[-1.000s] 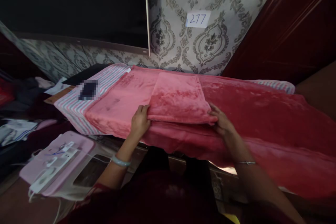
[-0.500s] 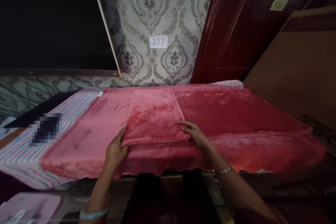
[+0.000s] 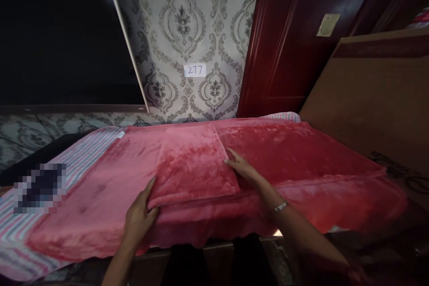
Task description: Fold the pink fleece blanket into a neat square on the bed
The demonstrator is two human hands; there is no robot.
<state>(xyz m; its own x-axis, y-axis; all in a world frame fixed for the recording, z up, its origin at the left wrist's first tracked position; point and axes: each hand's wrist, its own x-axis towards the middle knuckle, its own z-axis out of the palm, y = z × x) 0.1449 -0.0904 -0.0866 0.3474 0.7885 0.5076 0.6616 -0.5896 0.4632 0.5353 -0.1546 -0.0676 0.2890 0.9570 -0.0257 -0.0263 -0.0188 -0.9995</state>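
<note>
left hand (image 3: 139, 214): thumb and fingers apart, at near left corner of folded pink cloth (image 3: 192, 165) | right hand (image 3: 243, 167): fingers a bit apart, by its right edge | red blanket (image 3: 268, 145) underneath

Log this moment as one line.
left hand: at near-left corner, folded pink plush cloth | right hand: at its right edge | underneath: plush red-pink blanket
</note>
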